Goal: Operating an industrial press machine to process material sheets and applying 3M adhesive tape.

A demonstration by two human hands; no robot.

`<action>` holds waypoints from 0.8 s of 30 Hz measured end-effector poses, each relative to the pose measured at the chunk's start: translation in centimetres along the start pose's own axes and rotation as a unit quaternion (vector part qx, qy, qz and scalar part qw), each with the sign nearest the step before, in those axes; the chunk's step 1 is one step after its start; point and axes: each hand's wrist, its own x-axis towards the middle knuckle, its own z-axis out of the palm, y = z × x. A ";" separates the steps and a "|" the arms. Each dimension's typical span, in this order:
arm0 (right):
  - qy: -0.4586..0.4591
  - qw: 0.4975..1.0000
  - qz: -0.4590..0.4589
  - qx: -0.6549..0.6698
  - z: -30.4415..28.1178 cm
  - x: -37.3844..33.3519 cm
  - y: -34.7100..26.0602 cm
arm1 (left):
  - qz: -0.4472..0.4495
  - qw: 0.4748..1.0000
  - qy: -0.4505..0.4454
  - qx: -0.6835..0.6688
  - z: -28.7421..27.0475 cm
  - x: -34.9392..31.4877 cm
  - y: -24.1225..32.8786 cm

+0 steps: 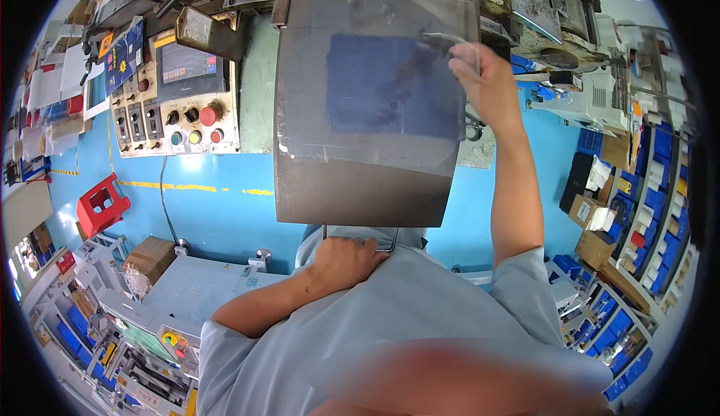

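A dark metal plate (360, 199) extends toward me from the machine. Over its far part lies a clear plastic sheet (304, 101), creased and shiny, with a blue rectangle (367, 86) showing through it. At the sheet's right edge my right hand (484, 79) is closed in a pinch on the film, its fingertips slightly blurred. A pale streak beside those fingertips is too unclear to name. Close to my body, my left hand (349, 261) is wrapped round a thin metal handle (394, 240) at the plate's near edge.
Left of the plate stands a control panel (180, 94) with a screen, knobs and a red button. Worn machine parts (555, 41) frame the far side. A red stool (103, 205), a cardboard box (150, 257) and shelves of blue bins (652, 191) stand around.
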 end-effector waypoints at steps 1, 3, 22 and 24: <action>0.003 1.000 0.009 0.016 -0.4 0.9 -0.3 | 0.002 1.000 0.001 -0.001 0.0 0.0 0.0; 0.022 0.999 -0.002 0.023 -0.9 2.9 0.3 | 0.003 1.000 0.004 -0.001 0.0 0.0 0.0; -0.170 0.979 0.049 0.097 -2.0 8.3 -1.2 | 0.007 1.000 0.000 -0.015 0.1 -0.1 -0.2; -0.151 0.983 0.062 0.079 -1.8 9.0 -2.6 | 0.005 1.000 -0.001 -0.016 0.1 -0.1 -0.2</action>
